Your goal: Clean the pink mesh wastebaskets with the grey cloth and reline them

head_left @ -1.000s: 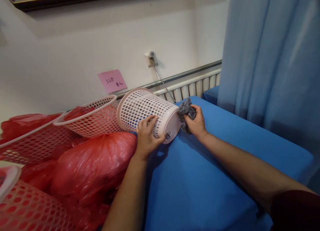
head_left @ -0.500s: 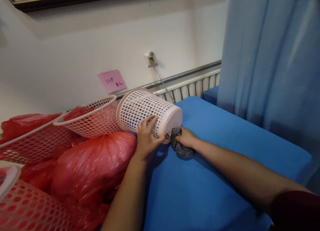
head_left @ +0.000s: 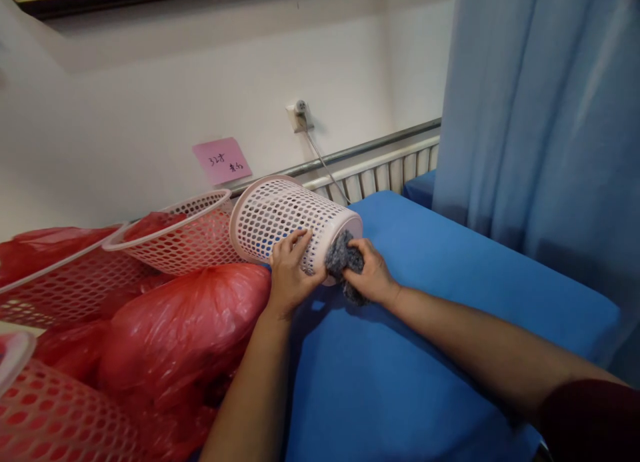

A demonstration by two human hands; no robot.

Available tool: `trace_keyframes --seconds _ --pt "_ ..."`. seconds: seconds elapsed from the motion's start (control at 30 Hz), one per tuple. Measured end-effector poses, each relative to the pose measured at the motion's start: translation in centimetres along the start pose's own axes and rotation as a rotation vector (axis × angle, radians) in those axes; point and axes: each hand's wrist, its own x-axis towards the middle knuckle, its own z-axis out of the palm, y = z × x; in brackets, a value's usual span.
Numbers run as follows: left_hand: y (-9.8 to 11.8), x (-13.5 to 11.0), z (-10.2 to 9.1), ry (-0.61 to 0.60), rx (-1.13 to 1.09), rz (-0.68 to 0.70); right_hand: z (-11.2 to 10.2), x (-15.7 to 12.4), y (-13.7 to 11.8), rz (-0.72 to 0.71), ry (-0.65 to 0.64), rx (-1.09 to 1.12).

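Note:
A pale pink perforated plastic wastebasket [head_left: 285, 212] lies on its side on the blue-covered bed [head_left: 395, 375], its solid base turned toward my right hand. My left hand [head_left: 293, 272] grips the near side of the basket close to the base, fingers over the holes and thumb by the bottom edge. In my right hand [head_left: 370, 272] is a bunched dark grey cloth [head_left: 343, 259], pressed against the basket's base. The cloth hides part of that base.
Left of the basket sit a full red plastic bag [head_left: 185, 322] and several mesh baskets holding red bags, one a pink basket [head_left: 200, 229]. Behind run a radiator [head_left: 380, 172] and a plugged-in cord [head_left: 325, 162]. A blue curtain [head_left: 530, 115] hangs at right.
My right hand has moved the cloth up and left, from the lower edge of the basket's base onto its face. My left hand keeps its hold.

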Motion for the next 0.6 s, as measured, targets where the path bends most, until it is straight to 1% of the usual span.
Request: trace_keyframes --seconds 0.1,0.23,0.27,0.3,0.37,0.4,0.5,0.57,0.6 --pt "-0.1 0.0 0.0 -0.007 0.002 -0.004 0.2 -0.9 0.2 -0.028 -0.136 -0.072" --pt "-0.2 -0.1 0.0 -0.006 0.004 -0.022 0.0 -1.1 0.9 -0.016 -0.444 -0.232" --pt "-0.2 -0.1 0.0 -0.003 0.007 -0.024 0.1 -1.1 1.1 0.007 -0.485 -0.271" --pt "-0.3 -0.1 0.0 -0.001 0.010 -0.026 0.2 -1.1 1.4 0.044 -0.493 -0.302" --pt "-0.3 -0.1 0.0 -0.002 0.010 -0.031 0.4 -0.8 2.2 0.153 -0.428 -0.335" --pt "-0.3 -0.1 0.0 -0.004 0.007 -0.033 0.5 -0.5 2.7 0.226 -0.360 -0.326" --pt "-0.2 -0.1 0.0 -0.007 -0.002 -0.036 0.1 1.0 4.5 0.446 -0.104 -0.231" --pt "-0.2 -0.1 0.1 -0.006 -0.005 -0.040 -0.2 2.2 5.5 0.530 0.018 -0.169" --pt "-0.1 -0.1 0.1 -0.005 -0.005 -0.041 -0.4 2.8 5.8 0.548 0.052 -0.150"
